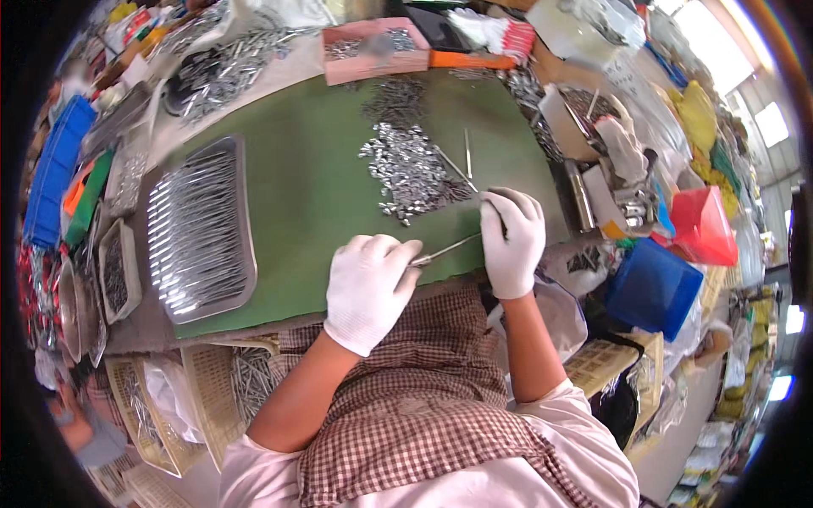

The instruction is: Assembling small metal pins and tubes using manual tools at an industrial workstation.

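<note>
My left hand (368,292), in a white knit glove, pinches a thin metal rod (449,249) at its thicker near end, above the front edge of the green mat (296,186). The rod slants up to the right and reaches my right hand (513,241), gloved too, with its fingers curled. At my right fingertips ends a second thin rod (456,167). A third slim rod (467,152) lies just beyond on the mat. To the left of these is a heap of small shiny metal pieces (406,169). What sits inside my right fingers is partly hidden.
A grey tray (248,245) of aligned metal rods stands at left. A pink box (336,72) of metal parts is at the far edge. Blue (656,288) and red (705,227) bins stand at right. Cream baskets (199,398) hang below the table's front.
</note>
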Motion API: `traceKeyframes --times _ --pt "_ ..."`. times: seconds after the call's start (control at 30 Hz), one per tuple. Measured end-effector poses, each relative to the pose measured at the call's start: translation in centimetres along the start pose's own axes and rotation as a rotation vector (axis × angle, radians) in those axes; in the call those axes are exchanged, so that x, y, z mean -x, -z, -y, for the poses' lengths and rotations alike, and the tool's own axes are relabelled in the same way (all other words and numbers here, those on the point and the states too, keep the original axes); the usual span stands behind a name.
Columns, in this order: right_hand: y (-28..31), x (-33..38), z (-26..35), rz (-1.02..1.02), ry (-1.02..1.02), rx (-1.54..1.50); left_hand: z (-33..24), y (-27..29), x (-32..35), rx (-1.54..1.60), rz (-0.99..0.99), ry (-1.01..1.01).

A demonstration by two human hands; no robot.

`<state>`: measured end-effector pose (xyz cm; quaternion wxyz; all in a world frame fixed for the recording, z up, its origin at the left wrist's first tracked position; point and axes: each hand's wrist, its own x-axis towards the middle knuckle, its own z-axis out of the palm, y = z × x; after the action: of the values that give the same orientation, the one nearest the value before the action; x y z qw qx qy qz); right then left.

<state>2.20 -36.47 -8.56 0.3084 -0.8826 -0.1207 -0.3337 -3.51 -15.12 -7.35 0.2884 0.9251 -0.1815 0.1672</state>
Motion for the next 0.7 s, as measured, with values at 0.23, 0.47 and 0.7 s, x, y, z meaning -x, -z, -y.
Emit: traceKeyframes --times 0.23,0.47,0.7 --pt "-0.3 0.6 0.2 -0.015 0.007 0.028 -1.0 -0.7 0.1 -0.068 -0.071 -0.077" --pt "0.3 0.5 0.9 0.005 0.004 0.062 -0.3 0.3 0.5 -0.183 -0.041 -0.095" --pt "0.3 0.9 0.5 0.019 -0.032 0.072 9.2 13.4 0.2 -0.502 -0.235 0.014"
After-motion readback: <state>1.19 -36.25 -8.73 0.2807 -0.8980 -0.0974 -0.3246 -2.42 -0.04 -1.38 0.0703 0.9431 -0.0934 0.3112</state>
